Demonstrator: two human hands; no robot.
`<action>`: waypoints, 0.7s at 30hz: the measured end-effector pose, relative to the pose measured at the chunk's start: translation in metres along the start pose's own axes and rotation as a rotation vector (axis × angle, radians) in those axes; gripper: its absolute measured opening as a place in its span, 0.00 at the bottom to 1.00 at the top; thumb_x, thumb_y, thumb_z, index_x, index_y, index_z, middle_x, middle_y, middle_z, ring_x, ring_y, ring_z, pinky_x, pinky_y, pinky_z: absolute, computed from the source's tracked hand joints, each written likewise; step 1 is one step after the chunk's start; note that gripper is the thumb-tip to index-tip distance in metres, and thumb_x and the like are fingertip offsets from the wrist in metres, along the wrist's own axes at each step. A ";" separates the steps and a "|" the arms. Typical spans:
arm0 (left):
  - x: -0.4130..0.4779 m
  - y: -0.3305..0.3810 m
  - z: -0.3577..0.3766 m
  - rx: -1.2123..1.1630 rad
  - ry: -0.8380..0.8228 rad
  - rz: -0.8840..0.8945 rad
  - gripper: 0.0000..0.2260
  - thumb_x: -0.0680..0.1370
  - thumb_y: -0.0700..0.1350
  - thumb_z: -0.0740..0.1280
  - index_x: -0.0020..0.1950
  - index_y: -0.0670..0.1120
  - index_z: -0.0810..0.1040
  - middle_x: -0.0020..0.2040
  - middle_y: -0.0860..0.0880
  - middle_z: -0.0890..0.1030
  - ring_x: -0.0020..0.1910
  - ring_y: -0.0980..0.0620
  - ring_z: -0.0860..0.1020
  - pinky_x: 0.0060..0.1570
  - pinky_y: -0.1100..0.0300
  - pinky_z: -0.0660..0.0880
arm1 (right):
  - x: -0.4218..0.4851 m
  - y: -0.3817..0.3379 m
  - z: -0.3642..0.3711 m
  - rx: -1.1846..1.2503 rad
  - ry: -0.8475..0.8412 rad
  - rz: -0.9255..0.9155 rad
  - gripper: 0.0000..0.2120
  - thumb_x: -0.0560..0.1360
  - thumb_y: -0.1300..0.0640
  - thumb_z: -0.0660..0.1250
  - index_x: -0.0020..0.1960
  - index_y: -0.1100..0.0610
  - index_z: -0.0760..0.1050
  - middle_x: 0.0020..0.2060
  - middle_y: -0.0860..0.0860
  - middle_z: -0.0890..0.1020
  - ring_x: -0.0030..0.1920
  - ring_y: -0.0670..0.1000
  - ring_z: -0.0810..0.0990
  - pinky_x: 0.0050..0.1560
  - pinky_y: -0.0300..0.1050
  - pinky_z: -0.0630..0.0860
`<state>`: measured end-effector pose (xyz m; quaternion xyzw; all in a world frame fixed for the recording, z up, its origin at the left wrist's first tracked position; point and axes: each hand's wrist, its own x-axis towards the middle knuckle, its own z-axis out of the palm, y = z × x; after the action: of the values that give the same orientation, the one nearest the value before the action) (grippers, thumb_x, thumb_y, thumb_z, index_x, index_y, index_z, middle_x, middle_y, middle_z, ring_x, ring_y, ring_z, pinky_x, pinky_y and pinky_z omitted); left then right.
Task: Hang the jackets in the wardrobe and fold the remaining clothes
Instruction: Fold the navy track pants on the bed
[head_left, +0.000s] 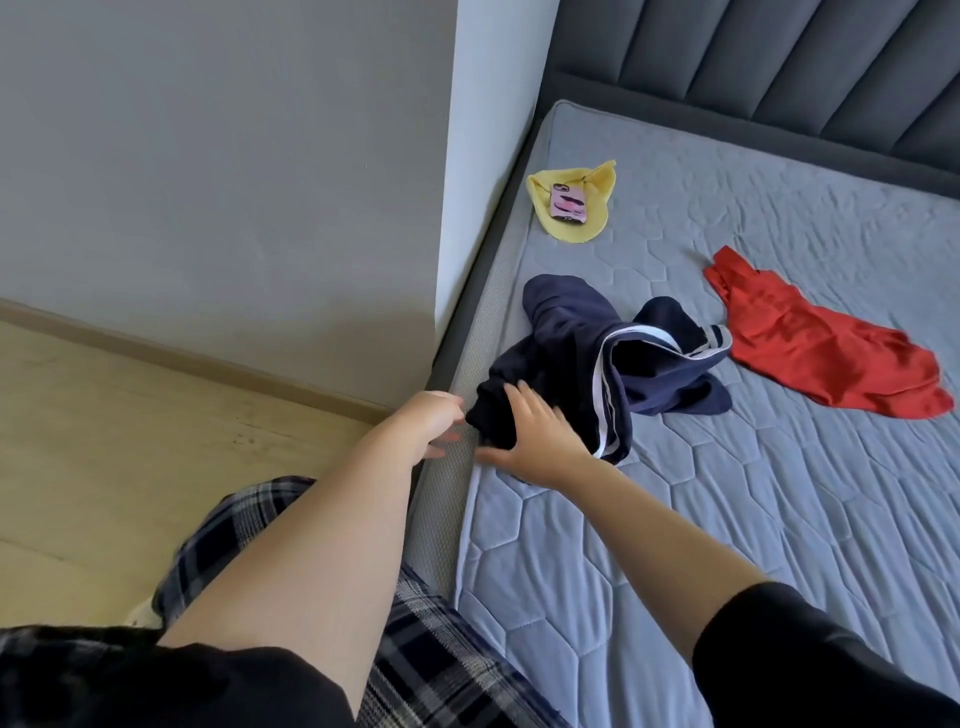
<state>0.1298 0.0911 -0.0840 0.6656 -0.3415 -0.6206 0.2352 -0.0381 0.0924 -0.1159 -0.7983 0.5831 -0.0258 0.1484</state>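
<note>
At frame centre we see a crumpled navy garment with white stripes (597, 358) on the quilted mattress (727, 519), our right hand (540, 436) resting on it with fingers spread. Our left hand (434, 418) touches its near edge; we cannot tell its grip. A red garment (821, 343) lies right, a phone (569, 203) on a yellow cloth (571, 208) above.

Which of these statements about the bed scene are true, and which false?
1. A pink phone lies on the yellow cloth. True.
2. The right hand rests on the red satin garment. False: it rests on the navy white-striped garment.
3. The left hand is at the mattress edge, beside the navy garment. True.
4. The red garment is neatly folded. False: it lies spread and crumpled.
</note>
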 end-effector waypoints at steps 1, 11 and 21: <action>0.000 -0.001 0.001 0.030 -0.017 0.010 0.18 0.81 0.37 0.57 0.70 0.47 0.70 0.64 0.45 0.76 0.54 0.48 0.76 0.53 0.55 0.69 | 0.001 0.001 0.004 -0.004 -0.183 0.098 0.51 0.69 0.40 0.70 0.78 0.52 0.43 0.78 0.53 0.47 0.77 0.53 0.48 0.73 0.60 0.56; -0.006 0.002 0.005 -0.079 -0.036 0.073 0.16 0.84 0.52 0.53 0.66 0.47 0.71 0.54 0.47 0.79 0.49 0.48 0.78 0.53 0.53 0.73 | 0.029 -0.018 -0.043 0.606 -0.010 0.224 0.11 0.69 0.66 0.66 0.51 0.59 0.77 0.39 0.54 0.79 0.42 0.55 0.79 0.44 0.47 0.76; -0.086 0.086 -0.095 -0.749 0.109 0.445 0.22 0.80 0.62 0.55 0.59 0.47 0.78 0.52 0.46 0.83 0.50 0.48 0.81 0.50 0.54 0.78 | 0.044 -0.166 -0.177 1.480 -0.145 -0.088 0.05 0.77 0.64 0.63 0.51 0.63 0.76 0.40 0.58 0.82 0.41 0.56 0.81 0.45 0.47 0.79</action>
<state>0.2104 0.0884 0.0478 0.4764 -0.2152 -0.5996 0.6059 0.0911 0.0599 0.0918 -0.5119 0.3697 -0.3650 0.6842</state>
